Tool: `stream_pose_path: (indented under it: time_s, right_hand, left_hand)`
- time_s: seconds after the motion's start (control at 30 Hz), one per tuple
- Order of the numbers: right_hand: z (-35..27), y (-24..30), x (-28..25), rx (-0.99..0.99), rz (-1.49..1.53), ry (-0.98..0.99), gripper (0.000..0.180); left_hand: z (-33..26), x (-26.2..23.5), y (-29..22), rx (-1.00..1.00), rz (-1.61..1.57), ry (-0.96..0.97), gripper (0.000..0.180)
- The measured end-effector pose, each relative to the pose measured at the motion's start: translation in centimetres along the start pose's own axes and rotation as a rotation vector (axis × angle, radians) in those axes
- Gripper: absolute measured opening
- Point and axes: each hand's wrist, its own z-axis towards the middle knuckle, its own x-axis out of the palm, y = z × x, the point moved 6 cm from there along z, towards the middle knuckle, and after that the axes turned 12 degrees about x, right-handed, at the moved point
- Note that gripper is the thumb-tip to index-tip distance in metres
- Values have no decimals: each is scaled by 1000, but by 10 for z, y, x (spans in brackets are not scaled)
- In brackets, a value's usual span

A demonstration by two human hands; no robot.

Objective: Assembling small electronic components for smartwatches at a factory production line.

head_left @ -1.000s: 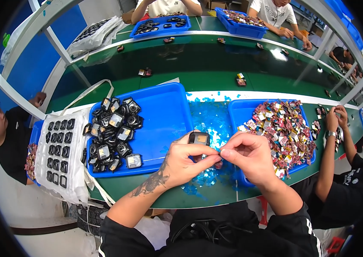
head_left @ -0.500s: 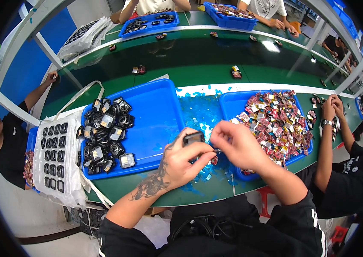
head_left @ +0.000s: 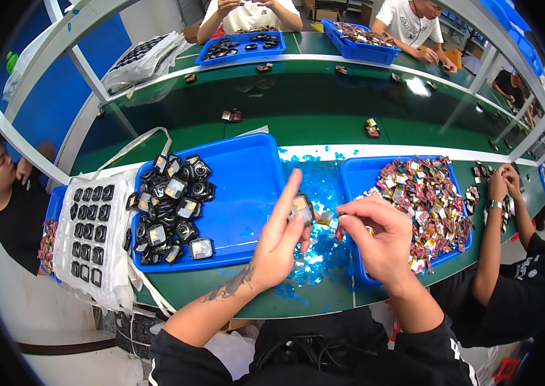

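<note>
My left hand (head_left: 277,248) holds a black square watch-like casing (head_left: 302,207) at its fingers, with the index finger stretched up past it. A pale, yellowish panel shows inside the casing. Just to the right, my right hand (head_left: 383,237) is closed in a pinch on a small red circuit board (head_left: 340,231). A small silver-and-yellow piece (head_left: 326,218) lies between the board and the casing; whether it is joined to either I cannot tell. Under both hands, scraps of shiny blue film (head_left: 311,260) cover the green bench.
At left, a blue tray (head_left: 240,170) bears a heap of black casings (head_left: 172,206). A blue tray (head_left: 357,168) at right is heaped with red circuit boards (head_left: 417,206). Beyond runs a green conveyor (head_left: 298,96) with scattered parts. A white moulded tray (head_left: 82,257) stands far left. Co-workers sit around.
My left index finger has straightened upward, and the casing now shows its pale inner side. My right hand has come lower, with the red board at its fingertips. The whole view has shifted slightly.
</note>
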Motion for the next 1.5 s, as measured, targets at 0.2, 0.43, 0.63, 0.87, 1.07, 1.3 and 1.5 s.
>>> stream_pose_path:
  time_s: [0.2, 0.43, 0.63, 0.87, 1.07, 1.3, 1.5]
  right_hand:
    - [1, 3, 24, 74, -107, 73, 20]
    - [9, -2, 30, 104, -212, 42, 15]
    - [7, 7, 21, 10, -212, -55, 10]
    - [8, 28, 20, -126, -289, 11, 10]
    - [9, 22, 19, 173, -177, 135, 9]
    - [5, 29, 17, 49, -278, 94, 7]
    - [6, 26, 18, 13, -286, 60, 7]
  left_hand:
    - [10, -15, 9, 8, -134, -95, 63]
    - [2, -5, 17, -99, -247, 36, 56]
    - [4, 3, 0, -69, -252, 35, 51]
    - [5, 3, -5, -76, -125, 130, 44]
    - [0, 8, -6, -94, -147, 245, 47]
    - [-4, 12, -5, -167, -133, 270, 50]
    - [-4, 10, -4, -189, -176, 215, 50]
